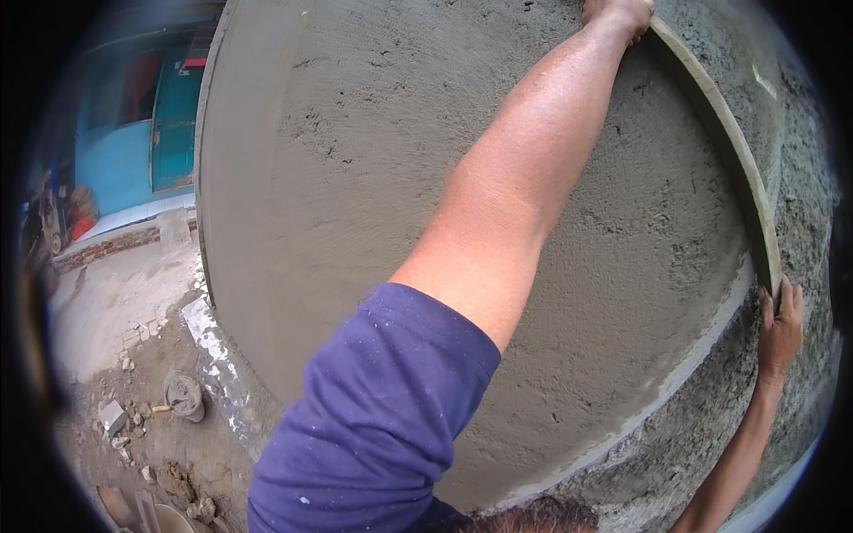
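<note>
A long, pale straightedge lies against a wall of damp grey plaster; the wide lens bends it into a curve. At the top of the picture, my left hand is closed around its upper part, the arm stretched up across the wall in a purple sleeve. Its lower end sits in my right hand, fingers and thumb on either side of it. Left of the straightedge the plaster is fairly even, with small pits and rough patches. To its right the wall surface looks coarser. The left fingers are partly cut off by the frame.
A pale strip borders the plaster at the lower right. On the ground at lower left stand a small bucket of grey mix and, partly cut off, a round container, among rubble. A teal door is further back.
</note>
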Demonstrator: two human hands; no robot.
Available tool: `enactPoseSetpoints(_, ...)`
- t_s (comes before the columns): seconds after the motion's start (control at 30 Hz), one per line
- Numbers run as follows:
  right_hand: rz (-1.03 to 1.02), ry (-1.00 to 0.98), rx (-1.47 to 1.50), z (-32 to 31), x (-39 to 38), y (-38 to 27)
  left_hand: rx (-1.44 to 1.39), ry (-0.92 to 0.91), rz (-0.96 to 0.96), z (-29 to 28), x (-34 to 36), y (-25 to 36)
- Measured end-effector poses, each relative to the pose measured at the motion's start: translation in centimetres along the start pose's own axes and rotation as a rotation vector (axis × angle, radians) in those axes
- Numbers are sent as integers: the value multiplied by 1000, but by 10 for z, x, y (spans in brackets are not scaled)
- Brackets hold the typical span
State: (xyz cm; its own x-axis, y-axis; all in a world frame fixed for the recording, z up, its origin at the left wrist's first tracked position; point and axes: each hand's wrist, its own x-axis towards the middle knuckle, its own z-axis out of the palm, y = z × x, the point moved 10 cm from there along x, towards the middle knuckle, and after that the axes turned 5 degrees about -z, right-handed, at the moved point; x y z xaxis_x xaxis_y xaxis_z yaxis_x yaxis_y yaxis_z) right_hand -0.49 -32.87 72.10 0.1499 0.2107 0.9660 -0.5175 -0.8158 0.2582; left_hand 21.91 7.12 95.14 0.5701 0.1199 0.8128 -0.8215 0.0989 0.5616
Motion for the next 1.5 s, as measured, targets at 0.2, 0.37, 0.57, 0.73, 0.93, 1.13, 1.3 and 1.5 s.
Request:
enactPoseSetpoints(0.2,60,-61,61,0,-85,47,156,-64,38,81,-52,-17)
enactPoseSetpoints(0.37,61,-123,45,31,-169,124,201,-65,35,125,-143,-3)
enactPoseSetpoints(0.57,87,-178,65,42,-228,154,223,-130,-29,149,-193,-11)
enactPoseSetpoints(0.73,-6,-236,31,35,-251,140,184,-175,-132,120,-235,-54)
enactPoseSetpoints(0.93,-107,-339,38,38,-278,102,39,-76,-141,56,-298,-136)
enactPoseSetpoints(1.13,-359,-278,55,20,-265,32,-130,102,-213,-17,-367,-229)
enactPoseSetpoints(1.3,-563,-205,73,-11,-229,-54,-325,362,-176,-91,-434,-313)
enactPoseSetpoints(1.5,-605,-89,89,-26,-180,-134,-211,342,-465,-166,-427,-349)
